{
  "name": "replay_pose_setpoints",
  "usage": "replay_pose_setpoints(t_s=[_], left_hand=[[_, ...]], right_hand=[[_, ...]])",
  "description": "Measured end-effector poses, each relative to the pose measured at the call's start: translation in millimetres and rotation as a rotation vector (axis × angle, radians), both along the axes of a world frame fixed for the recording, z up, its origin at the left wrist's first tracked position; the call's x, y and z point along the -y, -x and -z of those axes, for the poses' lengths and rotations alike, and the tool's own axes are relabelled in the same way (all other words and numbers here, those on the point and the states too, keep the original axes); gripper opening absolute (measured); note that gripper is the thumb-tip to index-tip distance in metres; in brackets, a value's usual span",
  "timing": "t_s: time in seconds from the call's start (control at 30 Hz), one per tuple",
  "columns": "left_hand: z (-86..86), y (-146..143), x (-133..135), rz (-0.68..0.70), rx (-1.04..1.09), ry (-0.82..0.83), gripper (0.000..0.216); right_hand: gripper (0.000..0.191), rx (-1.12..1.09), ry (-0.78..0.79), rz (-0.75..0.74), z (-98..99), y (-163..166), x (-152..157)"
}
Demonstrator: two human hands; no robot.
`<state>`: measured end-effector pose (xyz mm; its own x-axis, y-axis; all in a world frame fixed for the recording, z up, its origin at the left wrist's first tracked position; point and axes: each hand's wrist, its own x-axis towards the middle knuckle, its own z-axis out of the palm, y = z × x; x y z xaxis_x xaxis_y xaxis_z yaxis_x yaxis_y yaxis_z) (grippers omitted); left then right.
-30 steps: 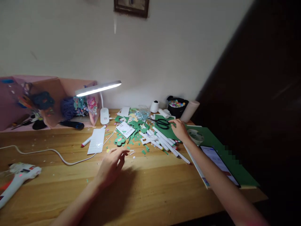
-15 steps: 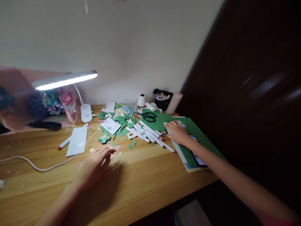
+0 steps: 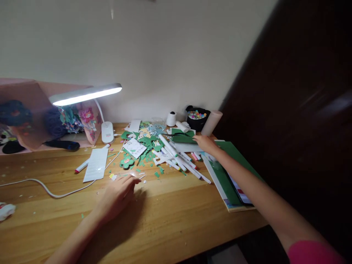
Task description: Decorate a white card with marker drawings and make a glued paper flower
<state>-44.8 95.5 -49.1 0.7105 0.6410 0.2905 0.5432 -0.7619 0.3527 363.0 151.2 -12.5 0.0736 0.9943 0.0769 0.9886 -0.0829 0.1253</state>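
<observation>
My right hand (image 3: 205,143) reaches to the back right, its fingers closed on the near edge of a sheet of green paper (image 3: 181,138). That edge is tilted up and shows a pale underside. Dark-handled scissors (image 3: 180,134) lie on the sheet, partly hidden by its tilt. On the left, my left hand (image 3: 121,190) rests low over the table with fingers loosely bent, apparently holding nothing. A thin white sliver (image 3: 142,176) lies at its fingertips. Beyond it are a green flower-shaped piece (image 3: 127,162) and a white card with drawn lines (image 3: 134,147).
White markers (image 3: 176,157) lie piled mid-table among green paper scraps (image 3: 148,143). Under my right forearm are a phone (image 3: 242,192) and a green sheet (image 3: 236,154). A lit lamp (image 3: 88,95), a pink box (image 3: 24,121) and a black marker pouch (image 3: 196,119) stand behind.
My right hand has moved from the stack on the right, back and left to the green paper, and has raised its near edge. My left hand stays nearly in place. The view has shifted slightly.
</observation>
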Motion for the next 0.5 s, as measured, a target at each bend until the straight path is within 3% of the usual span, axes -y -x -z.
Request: replay_pose_setpoints(t_s=[0.3, 0.5], left_hand=[[-0.7, 0.1, 1.8, 0.004, -0.019, 0.040, 0.024], [4.3, -2.8, 1.2, 0.008, 0.004, 0.051, 0.024]], right_hand=[[0.025, 0.096, -0.201, -0.048, 3.3, -5.1, 0.2], [0.030, 0.211, -0.242, -0.291, 25.1, 5.8, 10.5]])
